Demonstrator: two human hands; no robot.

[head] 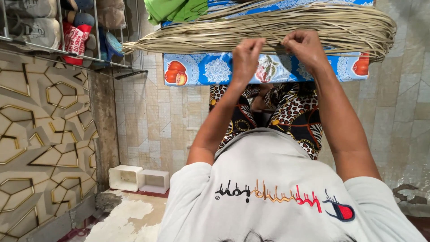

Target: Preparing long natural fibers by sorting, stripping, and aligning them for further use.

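Note:
A thick bundle of pale dried straw strips [313, 24] lies across a table covered with a blue fruit-patterned cloth [210, 69]. My left hand [246, 56] is closed on a few strips at the bundle's near edge. My right hand [304, 47] pinches strips just to the right of it. Both arms reach forward over my grey shirt and patterned trousers.
A wire shoe rack [53, 31] with shoes hangs on the left wall. Green cloth [174, 9] lies on the table's far left. Two white open boxes [139, 179] sit on the tiled floor by the patterned wall panel [40, 134].

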